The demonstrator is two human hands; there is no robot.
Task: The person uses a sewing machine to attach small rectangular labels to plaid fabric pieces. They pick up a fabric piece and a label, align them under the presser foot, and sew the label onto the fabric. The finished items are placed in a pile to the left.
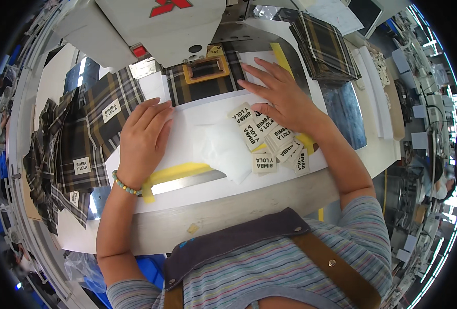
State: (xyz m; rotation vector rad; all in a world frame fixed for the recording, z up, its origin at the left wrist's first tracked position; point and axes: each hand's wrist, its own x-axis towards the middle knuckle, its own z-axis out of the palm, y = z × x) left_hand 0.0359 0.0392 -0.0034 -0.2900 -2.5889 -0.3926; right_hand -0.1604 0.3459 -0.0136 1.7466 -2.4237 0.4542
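Under the sewing machine head [161,31] lies a piece of dark plaid fabric [202,91], with a yellow rectangular frame [206,69] on top of it. My left hand [147,135] rests flat at the fabric's left edge, fingers stretched forward and thumb a little apart. On the other side my right hand [285,98] is spread, its fingertips by the fabric's right edge. The right thumb is over a loose pile of cream labels with dark print [264,162]. Neither hand appears to hold anything.
Plaid pieces with labels on them [92,139] lie heaped at the left. A stack of plaid pieces [329,49] stands at the back right. Yellow tape [182,171] and a translucent white sheet [220,149] lie in front of the machine, near the table's front edge [238,203].
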